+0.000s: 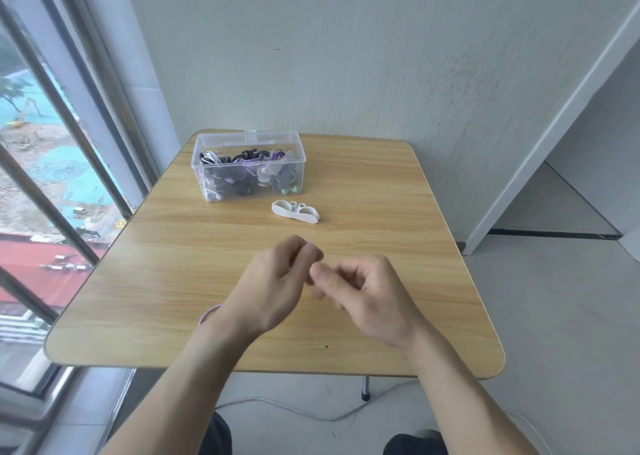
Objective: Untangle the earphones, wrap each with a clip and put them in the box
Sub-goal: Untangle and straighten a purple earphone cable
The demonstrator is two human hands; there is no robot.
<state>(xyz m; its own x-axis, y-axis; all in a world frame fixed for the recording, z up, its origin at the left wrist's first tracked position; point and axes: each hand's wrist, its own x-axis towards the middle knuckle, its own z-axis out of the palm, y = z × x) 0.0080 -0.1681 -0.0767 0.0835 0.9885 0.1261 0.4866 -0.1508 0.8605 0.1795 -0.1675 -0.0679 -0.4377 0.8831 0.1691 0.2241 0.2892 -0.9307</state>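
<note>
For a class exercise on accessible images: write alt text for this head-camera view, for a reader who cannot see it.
A person's left hand and right hand meet over a wooden table, working a purple earphone cord. Beyond them lies a white clip, and behind it an open clear box of wrapped earphones.

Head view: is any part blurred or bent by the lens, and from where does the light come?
Head view: the right hand shows blur at its fingertips, the left hand is sharper; the window frame and the table edges bow, a sign of wide-angle distortion; soft daylight enters from the window at the left, without hard shadows; the clear box shows no strong glare.
</note>
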